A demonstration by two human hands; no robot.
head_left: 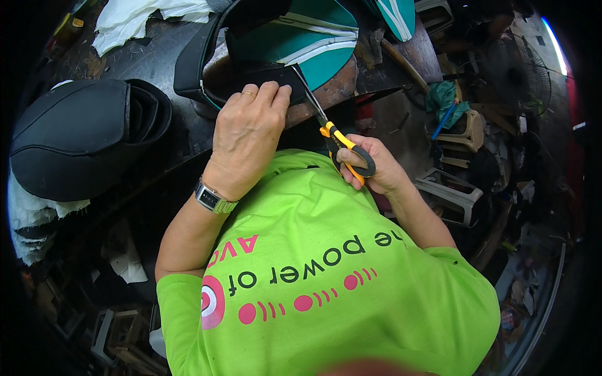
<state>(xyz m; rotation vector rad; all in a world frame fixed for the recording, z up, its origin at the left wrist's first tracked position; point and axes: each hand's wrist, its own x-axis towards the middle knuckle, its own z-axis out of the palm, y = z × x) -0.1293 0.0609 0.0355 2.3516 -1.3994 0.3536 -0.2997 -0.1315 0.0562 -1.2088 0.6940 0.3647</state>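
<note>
My right hand is closed round the yellow and black handles of a pair of scissors. The slim metal blades point up and left, their tips at the edge of a black and teal sewn piece. White strips run along the seams on its teal side. Fingers curled, my left hand grips the black near edge of this piece; the fingertips are partly hidden. A ring and a wristwatch are on that hand and wrist.
Nested black padded pieces lie on the dark worktable at left. White cloth is at the back. Another teal piece and a wooden handle sit at the right end. Plastic stools and a fan stand beyond.
</note>
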